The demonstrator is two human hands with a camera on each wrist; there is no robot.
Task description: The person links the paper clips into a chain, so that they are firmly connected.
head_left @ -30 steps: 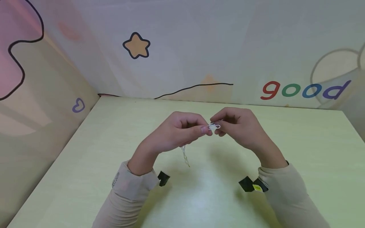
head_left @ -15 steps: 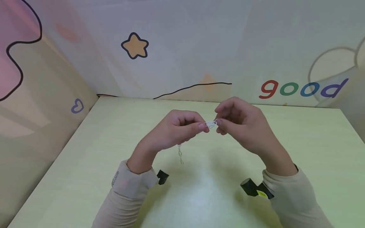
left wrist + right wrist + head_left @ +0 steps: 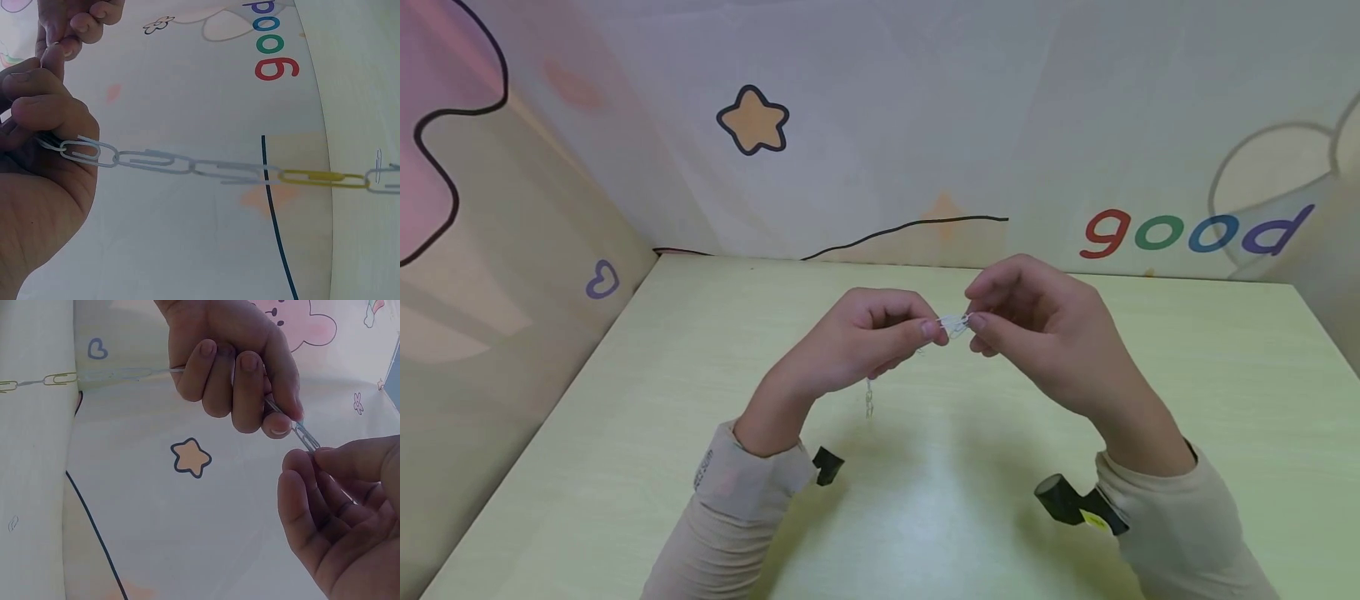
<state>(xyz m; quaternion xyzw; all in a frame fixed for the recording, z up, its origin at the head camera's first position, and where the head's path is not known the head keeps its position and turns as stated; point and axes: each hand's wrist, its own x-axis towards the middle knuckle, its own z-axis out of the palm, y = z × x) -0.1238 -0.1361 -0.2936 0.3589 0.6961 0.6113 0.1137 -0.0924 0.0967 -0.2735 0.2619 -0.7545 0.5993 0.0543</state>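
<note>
My left hand (image 3: 865,342) pinches a white paper clip (image 3: 955,325) between thumb and index finger. A chain of linked paper clips (image 3: 234,170) runs through its curled fingers and hangs below; most links are white, one is yellow (image 3: 322,179). Opposite, my right hand (image 3: 1045,342) pinches the far end of the white clip with its thumb and a fingertip. Its index finger is lifted away. In the right wrist view, the clip (image 3: 306,436) bridges the two hands' fingertips. I cannot tell how the wires are hooked there.
Both hands are above a pale yellow-green table (image 3: 700,500). A small, thin clip-shaped outline (image 3: 13,523) shows on the tabletop in the right wrist view. Behind the table stands a printed backdrop (image 3: 880,125). Black wrist cameras (image 3: 1060,498) stick out from both cuffs.
My right hand has shifted right, its index finger lifting off while the thumb keeps pinching the clip. The hanging chain has swung slightly left; the left hand has barely moved.
</note>
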